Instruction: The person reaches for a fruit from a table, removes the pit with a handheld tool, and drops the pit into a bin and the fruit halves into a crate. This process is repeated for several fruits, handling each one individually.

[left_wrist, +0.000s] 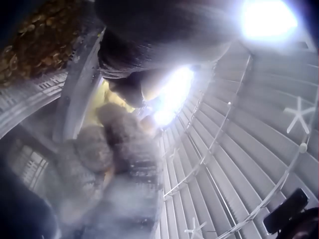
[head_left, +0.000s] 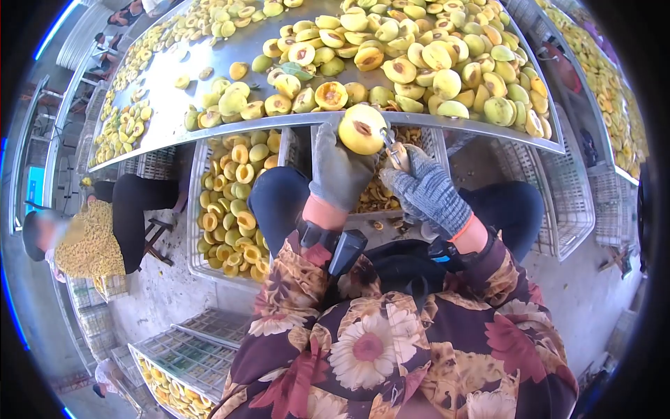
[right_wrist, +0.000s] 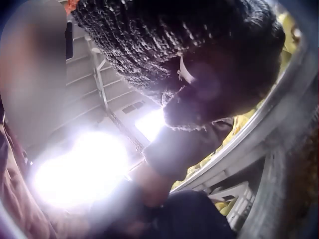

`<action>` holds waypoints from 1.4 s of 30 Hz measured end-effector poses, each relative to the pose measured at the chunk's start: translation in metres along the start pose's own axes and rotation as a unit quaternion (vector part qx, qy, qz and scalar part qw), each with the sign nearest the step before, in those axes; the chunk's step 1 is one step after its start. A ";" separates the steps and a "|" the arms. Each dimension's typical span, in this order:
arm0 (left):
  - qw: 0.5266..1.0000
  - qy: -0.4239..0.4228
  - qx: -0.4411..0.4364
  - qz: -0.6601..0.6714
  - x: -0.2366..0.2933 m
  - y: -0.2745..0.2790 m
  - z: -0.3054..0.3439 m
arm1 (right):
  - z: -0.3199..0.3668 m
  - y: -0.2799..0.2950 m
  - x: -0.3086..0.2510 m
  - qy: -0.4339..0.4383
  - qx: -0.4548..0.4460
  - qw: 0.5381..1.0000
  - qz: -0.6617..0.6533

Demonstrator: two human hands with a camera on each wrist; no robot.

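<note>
In the head view a yellow halved fruit (head_left: 362,130), cut face up with a brown hollow, is held at the table edge by the gloved left hand (head_left: 342,167). The right hand (head_left: 431,185), in a grey knitted glove, grips a small tool (head_left: 398,153) whose metal tip touches the fruit's right side. In the left wrist view a gloved hand (left_wrist: 124,149) is blurred. A dark knitted glove (right_wrist: 174,55) fills the top of the right wrist view, its fingers curled; the fruit cannot be made out there.
A metal table (head_left: 164,91) bears many fruit halves. Below its edge stand a crate of halves (head_left: 197,241) and, between the knees, a crate of brown pieces (head_left: 440,150). Another crate (head_left: 578,202) stands at the right. A seated person (head_left: 91,230) is at the left.
</note>
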State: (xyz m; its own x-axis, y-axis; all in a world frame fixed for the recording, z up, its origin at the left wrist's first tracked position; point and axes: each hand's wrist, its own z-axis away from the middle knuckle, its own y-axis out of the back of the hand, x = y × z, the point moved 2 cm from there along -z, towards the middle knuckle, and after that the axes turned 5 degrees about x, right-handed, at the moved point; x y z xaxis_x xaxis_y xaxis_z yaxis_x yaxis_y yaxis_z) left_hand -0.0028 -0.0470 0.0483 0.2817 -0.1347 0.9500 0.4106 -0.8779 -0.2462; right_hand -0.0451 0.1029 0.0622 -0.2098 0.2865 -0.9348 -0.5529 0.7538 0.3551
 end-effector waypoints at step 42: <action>0.908 0.182 0.151 0.347 -0.040 -0.020 0.007 | 0.005 -0.007 0.009 -0.157 -0.149 0.976 -0.002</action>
State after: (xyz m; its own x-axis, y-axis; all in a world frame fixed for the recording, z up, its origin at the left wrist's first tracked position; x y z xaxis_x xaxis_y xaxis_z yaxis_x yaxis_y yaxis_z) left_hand -0.0167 -0.0208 0.0145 0.2816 -0.7975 0.5335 0.4783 -0.3653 -0.7986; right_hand -0.0389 0.1032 0.0509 0.0239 0.4857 -0.8738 -0.7736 0.5626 0.2915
